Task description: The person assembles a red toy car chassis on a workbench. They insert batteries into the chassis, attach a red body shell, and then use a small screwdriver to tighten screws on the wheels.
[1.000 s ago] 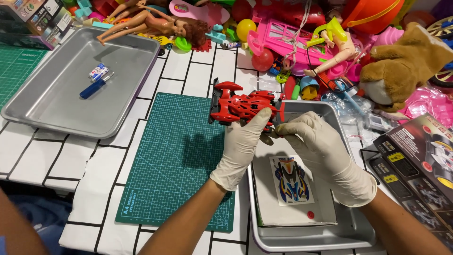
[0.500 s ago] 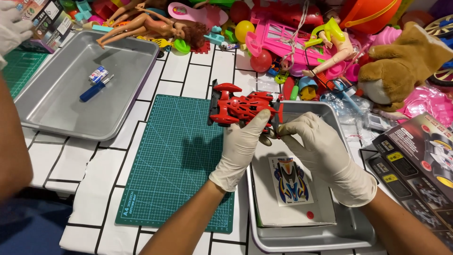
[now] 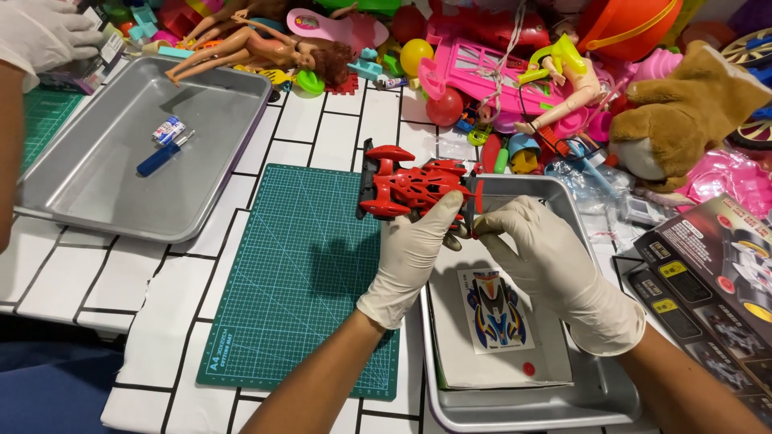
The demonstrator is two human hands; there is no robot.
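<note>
Both gloved hands pinch the red toy car — left hand underneath, right hand at its end — a slipping glove could drop it.

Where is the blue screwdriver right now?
In the head view, the blue screwdriver lies in the large metal tray at upper left, beside a small white-and-blue packet, well left of the red toy car.

Left hand and right hand gloved, fingers pinched
</note>
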